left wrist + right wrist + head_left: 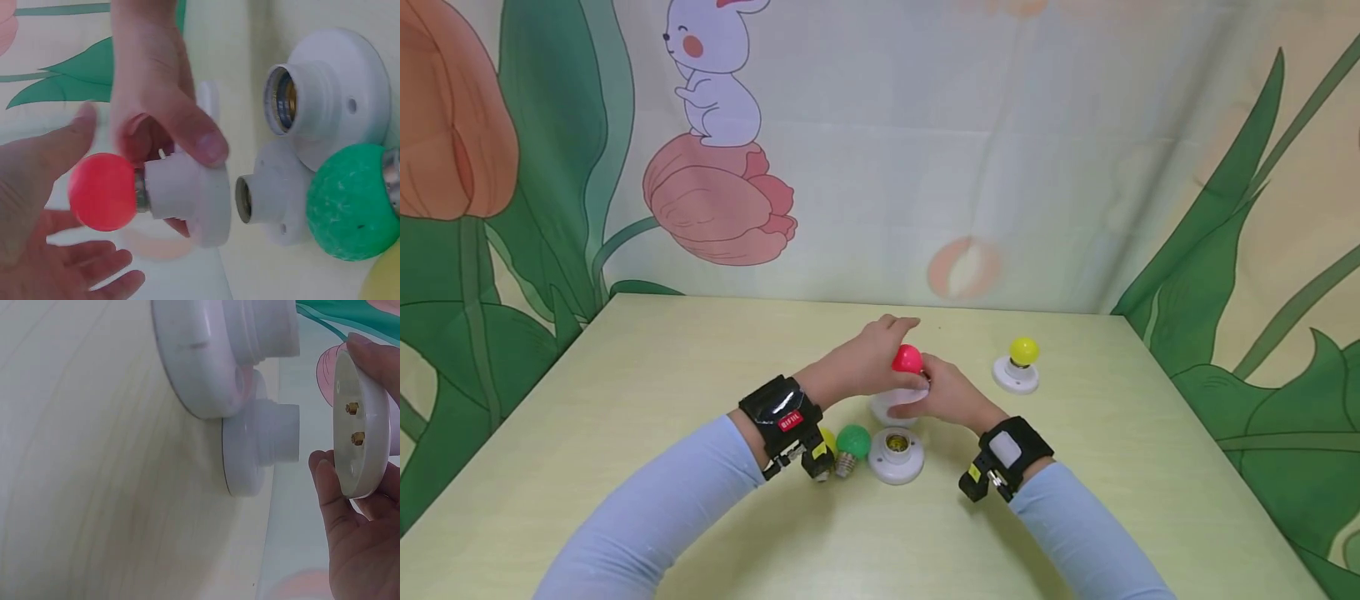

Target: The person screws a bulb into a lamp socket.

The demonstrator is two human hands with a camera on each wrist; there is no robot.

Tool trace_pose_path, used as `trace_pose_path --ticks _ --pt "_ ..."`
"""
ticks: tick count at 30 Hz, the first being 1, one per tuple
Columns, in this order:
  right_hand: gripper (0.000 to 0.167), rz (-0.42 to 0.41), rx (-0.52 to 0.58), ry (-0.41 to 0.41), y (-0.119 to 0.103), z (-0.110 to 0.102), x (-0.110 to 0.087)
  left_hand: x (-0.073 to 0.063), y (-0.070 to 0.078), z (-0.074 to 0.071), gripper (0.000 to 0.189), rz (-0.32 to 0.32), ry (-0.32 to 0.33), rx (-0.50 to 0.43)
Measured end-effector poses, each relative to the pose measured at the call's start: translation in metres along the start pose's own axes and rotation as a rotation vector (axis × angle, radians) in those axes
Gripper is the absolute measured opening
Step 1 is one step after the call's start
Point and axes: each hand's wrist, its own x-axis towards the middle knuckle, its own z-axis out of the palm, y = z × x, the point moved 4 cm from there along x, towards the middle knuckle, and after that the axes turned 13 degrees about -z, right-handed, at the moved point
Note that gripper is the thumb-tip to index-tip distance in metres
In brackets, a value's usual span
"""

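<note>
A red bulb (907, 358) stands upright in a white lamp socket (209, 200) that is lifted off the table. My right hand (958, 396) grips this socket by its round base; brass screws (356, 439) show on the underside in the right wrist view. Around the red bulb my left hand (872, 360) has its fingers spread, and in the left wrist view they look loose and not closed on it. Below are two bulbless white sockets, one in front (897, 467) and one behind it (275, 194), partly hidden by the hands in the head view.
Left of the front socket lies a green bulb (853, 442) and a yellow bulb (829, 440), partly covered by the left wrist camera. At the back right, another yellow bulb (1024, 351) stands in a white socket (1015, 380). A printed curtain (865, 208) hangs behind the table.
</note>
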Motion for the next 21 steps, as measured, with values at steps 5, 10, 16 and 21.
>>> trace_pose_path --ticks 5,10,16,21 --pt "0.069 -0.013 -0.003 -0.001 0.0 0.0006 0.0003 -0.0027 -0.0029 0.0042 0.076 -0.105 0.078 0.065" --pt "0.068 -0.003 0.006 -0.002 0.0006 0.0015 0.0009 -0.004 -0.0034 0.0052 0.055 -0.117 0.091 0.075" --pt "0.068 -0.002 0.028 0.001 0.0009 0.0026 0.0011 -0.002 -0.0028 0.004 0.042 -0.017 0.032 0.04" --pt "0.073 0.004 0.01 0.001 0.0015 0.0032 0.0009 -0.0012 -0.0056 0.0019 0.06 0.039 -0.076 -0.047"
